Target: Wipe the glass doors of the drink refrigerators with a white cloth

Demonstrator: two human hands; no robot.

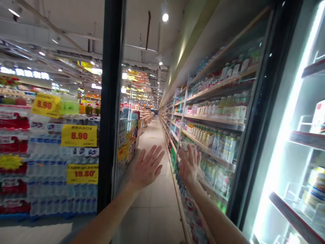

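Observation:
A glass cooler door stands open before me, its dark frame (111, 101) upright on the left. My left hand (149, 166) is stretched out flat toward the glass, fingers spread, with nothing in it. To its right, my right hand (189, 164) is at the glass over a pale, crumpled piece that looks like a cloth (185, 146). Motion blur and the fingers hide most of that piece. Whether either palm fully touches the pane I cannot tell.
Lit cooler shelves (307, 139) with packaged goods are close on the right. Shelves of bottles (218, 105) show through the glass. Stacked water packs (50, 169) with yellow price signs (79, 135) stand left. A tiled aisle (152, 135) runs away ahead.

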